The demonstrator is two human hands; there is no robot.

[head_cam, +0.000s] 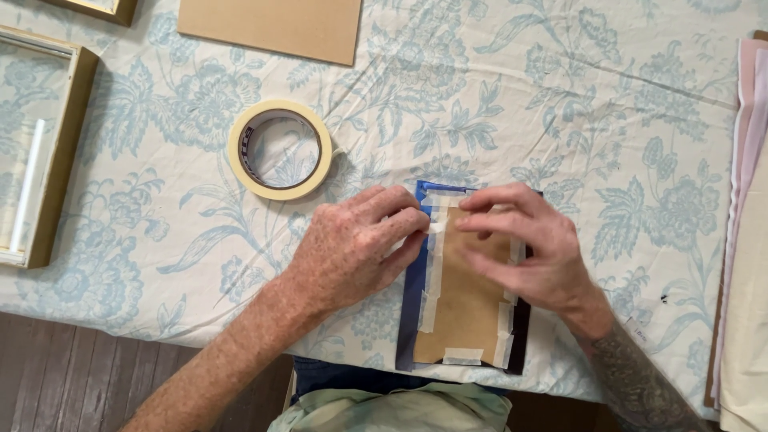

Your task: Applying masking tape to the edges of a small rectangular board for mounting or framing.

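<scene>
We press with both hands on a small brown backing card (464, 300) taped over a dark blue mat (414, 296). Our left hand (352, 248) pinches a short strip of masking tape (436, 228) at the card's upper left edge; our right hand (520, 244) lies flat, fingers spread, grasping nothing, just holding the card down. The tape roll (280, 150) sits beyond our left hand, near it. If our right hand eases off, the card could shift and the strip may land crooked or wrinkle on the floral cloth (560, 96).
</scene>
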